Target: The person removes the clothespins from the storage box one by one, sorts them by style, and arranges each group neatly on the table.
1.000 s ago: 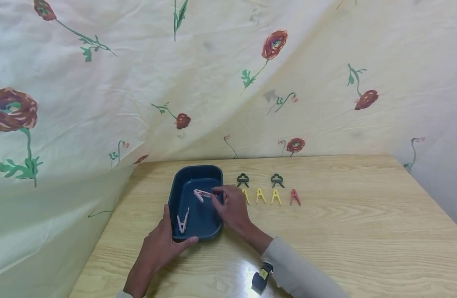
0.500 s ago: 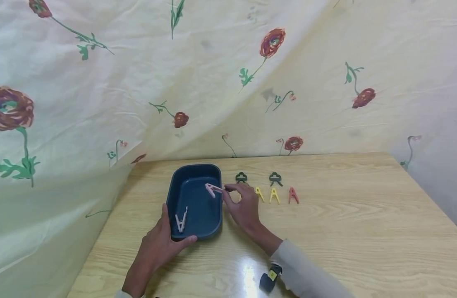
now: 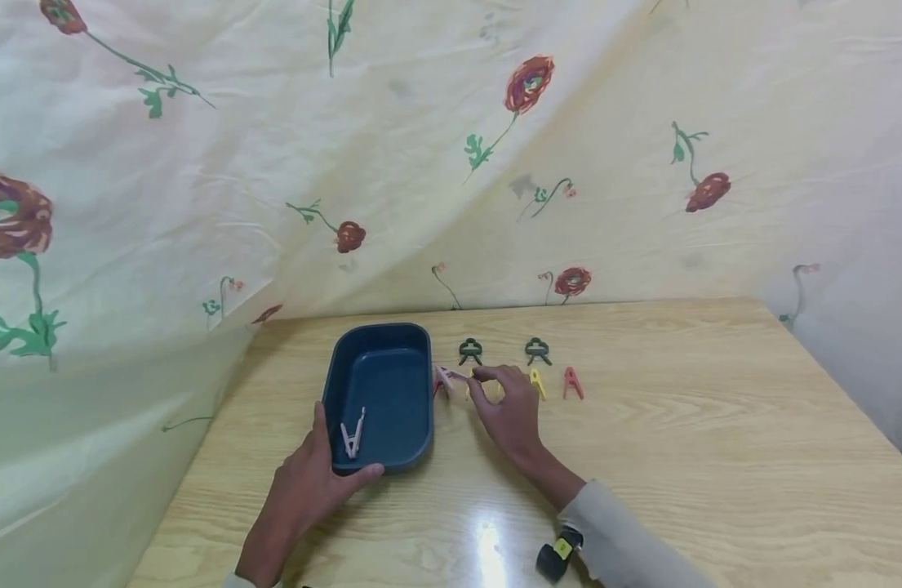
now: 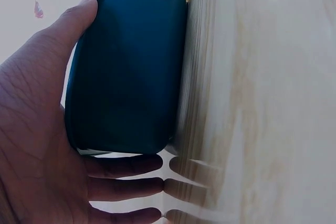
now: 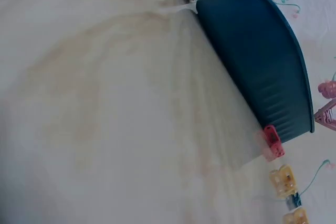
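Note:
My left hand (image 3: 304,482) rests against the near left corner of a dark blue plastic tray (image 3: 430,408). Its thumb lies on the rim and its fingers (image 4: 126,188) extend straight beside the wall in the left wrist view. A pale pink clothespin (image 3: 352,434) lies inside the tray. Just past the tray's right rim, my right hand (image 3: 511,408) pinches a second pink clothespin (image 3: 445,377) between thumb and fingertips. That clothespin also shows at the edge of the right wrist view. A red clothespin (image 5: 273,141) stands close to the tray, partly hidden behind the held one.
Two dark green clips (image 3: 470,351) lie toward the back of the wooden table (image 3: 686,457). Yellow clothespins (image 3: 537,383) form a row, partly covered by the right hand. Another red clothespin (image 3: 573,383) ends the row at right. A floral cloth (image 3: 392,147) hangs behind.
My right hand has carried the pink clothespin from over the tray rightward, past its right rim. The left hand stays at the tray's corner. The view has shifted slightly.

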Demonstrator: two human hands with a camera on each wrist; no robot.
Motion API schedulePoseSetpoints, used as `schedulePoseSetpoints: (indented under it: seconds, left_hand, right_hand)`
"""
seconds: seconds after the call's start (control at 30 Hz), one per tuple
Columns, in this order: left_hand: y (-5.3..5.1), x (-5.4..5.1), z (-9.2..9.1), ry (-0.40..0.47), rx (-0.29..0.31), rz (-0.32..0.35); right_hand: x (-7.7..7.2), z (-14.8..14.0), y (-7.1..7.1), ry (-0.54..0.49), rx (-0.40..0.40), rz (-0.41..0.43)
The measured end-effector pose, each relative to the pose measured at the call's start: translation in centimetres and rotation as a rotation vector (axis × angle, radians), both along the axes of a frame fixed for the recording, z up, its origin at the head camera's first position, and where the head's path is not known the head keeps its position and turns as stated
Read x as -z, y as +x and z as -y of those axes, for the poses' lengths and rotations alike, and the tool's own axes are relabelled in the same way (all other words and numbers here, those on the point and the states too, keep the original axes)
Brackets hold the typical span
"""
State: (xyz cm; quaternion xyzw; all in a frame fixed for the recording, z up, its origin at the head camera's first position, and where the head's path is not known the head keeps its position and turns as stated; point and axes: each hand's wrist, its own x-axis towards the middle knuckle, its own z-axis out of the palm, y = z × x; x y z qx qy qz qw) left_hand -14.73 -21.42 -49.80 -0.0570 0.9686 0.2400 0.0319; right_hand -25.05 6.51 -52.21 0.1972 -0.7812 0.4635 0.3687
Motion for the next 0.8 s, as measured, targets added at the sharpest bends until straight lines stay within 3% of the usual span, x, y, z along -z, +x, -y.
schedulePoseSetpoints:
  seconds: [0.6, 0.8]
  left_hand:
    - [0.1, -0.3, 0.2, -0.006, 0.01, 0.016]
    - [0.1, -0.3, 0.0, -0.008, 0.01, 0.034]
  right_hand:
    - [1.4, -1.9, 2.4, 0.136, -0.02, 0.266]
    - [1.7, -2.3, 3.3, 0.18, 0.01, 0.308]
